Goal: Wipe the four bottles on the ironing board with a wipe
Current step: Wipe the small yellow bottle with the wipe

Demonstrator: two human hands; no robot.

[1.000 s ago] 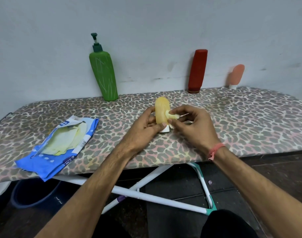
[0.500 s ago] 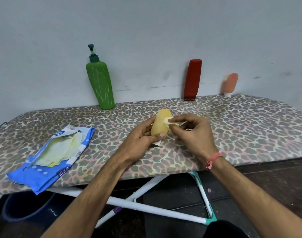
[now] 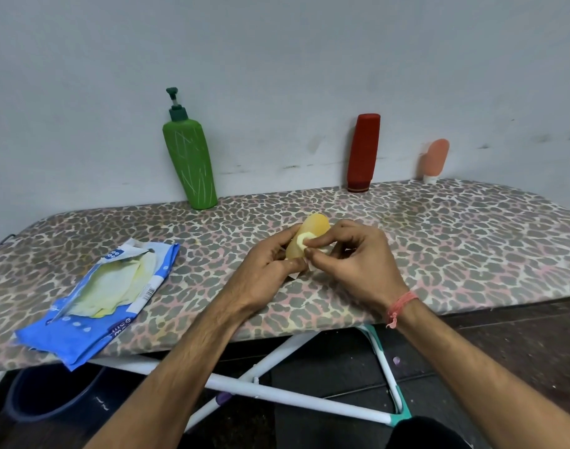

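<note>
We grip the small yellow plastic bottle (image 3: pixel 311 233) in our left hand (image 3: pixel 264 270), its long axis tilting away up-right; our right hand (image 3: pixel 351 264) pinches the pale folded wipe (image 3: pixel 301 241) against its near face.

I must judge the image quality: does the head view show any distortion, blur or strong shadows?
Head view: wide-angle distortion bows the ironing board edge and tilts the green pump bottle and red bottle inward; lighting is soft and even, without glare; the small peach bottle looks slightly soft and throws a faint shadow on the wall; both hands stay sharp.
</note>
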